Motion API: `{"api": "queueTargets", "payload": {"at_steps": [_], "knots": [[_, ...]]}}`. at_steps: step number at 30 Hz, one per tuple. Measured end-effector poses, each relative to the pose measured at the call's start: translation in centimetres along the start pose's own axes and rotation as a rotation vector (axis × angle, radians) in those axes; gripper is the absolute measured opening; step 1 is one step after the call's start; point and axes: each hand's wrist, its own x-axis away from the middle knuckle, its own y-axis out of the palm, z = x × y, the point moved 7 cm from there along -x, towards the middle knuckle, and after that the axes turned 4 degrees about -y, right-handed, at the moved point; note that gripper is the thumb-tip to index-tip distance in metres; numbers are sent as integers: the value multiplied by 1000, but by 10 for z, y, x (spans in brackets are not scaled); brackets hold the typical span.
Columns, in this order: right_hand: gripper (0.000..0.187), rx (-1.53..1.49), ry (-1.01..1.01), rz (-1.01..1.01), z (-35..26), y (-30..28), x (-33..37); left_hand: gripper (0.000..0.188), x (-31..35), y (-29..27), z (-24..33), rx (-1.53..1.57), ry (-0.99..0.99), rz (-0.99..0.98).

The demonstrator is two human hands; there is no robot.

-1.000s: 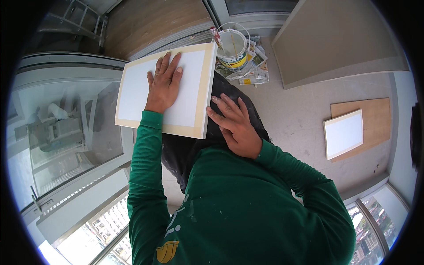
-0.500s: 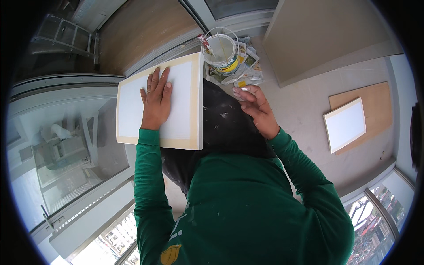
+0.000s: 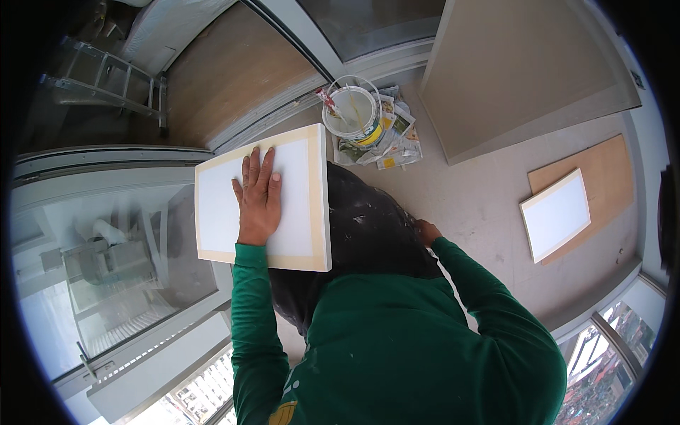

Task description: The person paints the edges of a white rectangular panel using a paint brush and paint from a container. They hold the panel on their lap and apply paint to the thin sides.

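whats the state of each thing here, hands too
Left hand, open, palm down
Right hand, partly hidden, grip unclear
Cream-bordered white rectangular panel, under left hand
White round bucket, lidless, handle raised
Red-handled tool, leaning in bucket
Other white rectangular panel, overlapping brown rectangular board

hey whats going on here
A person in a green top has the left hand spread flat on a white panel with a cream border. The right hand is down beside the dark trousers, its fingers mostly hidden, so whether it holds anything is unclear. A bucket stands on newspaper, and a second bordered panel lies partly over a brown board.
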Motion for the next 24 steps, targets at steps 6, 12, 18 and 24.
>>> {"api": "queueTargets", "payload": {"at_steps": [6,12,18,24], "knots": [[53,67,-103,-100,4,-23,25,56,3,-7,3,11,-35,-9],[61,-385,-149,437,-95,-155,-24,55,3,-11,16,44,26,79],[88,-1143,-363,232,-289,-248,-46,57,14,-26,18,85,18,98],[104,-639,-681,111,-422,-303,-74,58,21,-26,20,70,41,118]]}}
